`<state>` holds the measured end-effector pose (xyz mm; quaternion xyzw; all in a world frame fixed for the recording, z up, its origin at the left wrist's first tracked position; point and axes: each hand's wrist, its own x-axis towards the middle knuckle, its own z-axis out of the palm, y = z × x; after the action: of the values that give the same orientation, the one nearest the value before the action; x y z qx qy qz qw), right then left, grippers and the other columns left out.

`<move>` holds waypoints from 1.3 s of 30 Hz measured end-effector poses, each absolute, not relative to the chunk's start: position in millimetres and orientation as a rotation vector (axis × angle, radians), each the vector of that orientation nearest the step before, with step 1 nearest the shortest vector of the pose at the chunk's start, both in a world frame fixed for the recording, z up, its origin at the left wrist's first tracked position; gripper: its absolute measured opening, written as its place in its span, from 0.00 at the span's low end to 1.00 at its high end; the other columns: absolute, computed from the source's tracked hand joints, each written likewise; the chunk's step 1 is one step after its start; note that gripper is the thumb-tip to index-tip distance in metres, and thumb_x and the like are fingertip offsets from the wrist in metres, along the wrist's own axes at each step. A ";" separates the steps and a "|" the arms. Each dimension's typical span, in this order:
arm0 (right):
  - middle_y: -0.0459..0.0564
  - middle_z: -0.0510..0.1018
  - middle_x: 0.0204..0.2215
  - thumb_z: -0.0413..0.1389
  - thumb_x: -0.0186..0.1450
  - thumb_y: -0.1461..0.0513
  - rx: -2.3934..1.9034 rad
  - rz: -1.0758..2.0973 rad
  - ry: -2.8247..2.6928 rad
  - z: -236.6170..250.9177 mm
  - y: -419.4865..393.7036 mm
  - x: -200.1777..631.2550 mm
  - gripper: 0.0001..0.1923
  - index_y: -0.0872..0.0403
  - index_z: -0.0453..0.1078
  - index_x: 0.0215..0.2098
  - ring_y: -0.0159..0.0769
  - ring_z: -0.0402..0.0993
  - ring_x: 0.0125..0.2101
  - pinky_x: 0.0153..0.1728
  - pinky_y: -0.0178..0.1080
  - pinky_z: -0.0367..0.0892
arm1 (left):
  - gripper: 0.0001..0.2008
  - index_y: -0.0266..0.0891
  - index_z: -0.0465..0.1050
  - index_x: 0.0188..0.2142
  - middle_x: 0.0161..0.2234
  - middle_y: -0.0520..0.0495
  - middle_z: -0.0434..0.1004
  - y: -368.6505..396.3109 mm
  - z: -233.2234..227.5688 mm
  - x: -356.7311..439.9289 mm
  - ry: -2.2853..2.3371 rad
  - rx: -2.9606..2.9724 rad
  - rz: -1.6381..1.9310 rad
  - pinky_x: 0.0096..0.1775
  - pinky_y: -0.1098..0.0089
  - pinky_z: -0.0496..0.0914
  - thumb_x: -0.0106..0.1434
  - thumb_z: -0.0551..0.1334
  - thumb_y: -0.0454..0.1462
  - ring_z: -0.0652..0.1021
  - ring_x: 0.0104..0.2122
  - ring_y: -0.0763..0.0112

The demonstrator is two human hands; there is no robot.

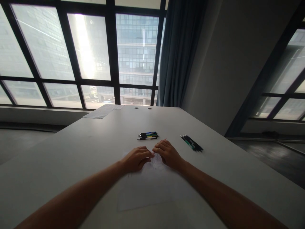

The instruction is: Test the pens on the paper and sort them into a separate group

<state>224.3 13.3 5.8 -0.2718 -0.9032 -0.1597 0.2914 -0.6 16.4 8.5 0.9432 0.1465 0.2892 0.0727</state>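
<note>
A thin white sheet of paper [145,192] lies on the table in front of me, its far part crumpled and wrinkled between my hands. My left hand [136,159] has its fingers curled at the left of the creased part, with the thumb tucked under. From the other side, my right hand [168,154] closes on the same creased part. The fingertips of the two hands almost meet, and the paper's far edge is mostly hidden by them. Just beyond the hands sits a group of pens [148,136], lying side by side.
Several dark pens [192,143], one of them green, lie slantwise to the right. Papers [102,111] rest at the far left of the white table [71,159]. Two dark round spots mark its far end. Behind stand large windows and a blue curtain [179,54].
</note>
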 end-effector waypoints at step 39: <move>0.45 0.74 0.16 0.60 0.52 0.60 -1.370 1.033 -1.797 9.7 34.1 263.6 0.09 0.56 0.66 0.22 0.28 0.66 0.15 0.15 0.30 0.59 | 0.10 0.40 0.76 0.38 0.39 0.45 0.78 23.0 -2.8 -0.2 0.826 2.829 0.781 0.46 0.65 0.69 0.66 0.55 0.37 0.74 0.41 0.65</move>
<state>263.6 34.1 9.7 -0.5219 -0.6845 0.3936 0.3227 -0.2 23.0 -2.8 0.9269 0.2707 0.2560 0.0461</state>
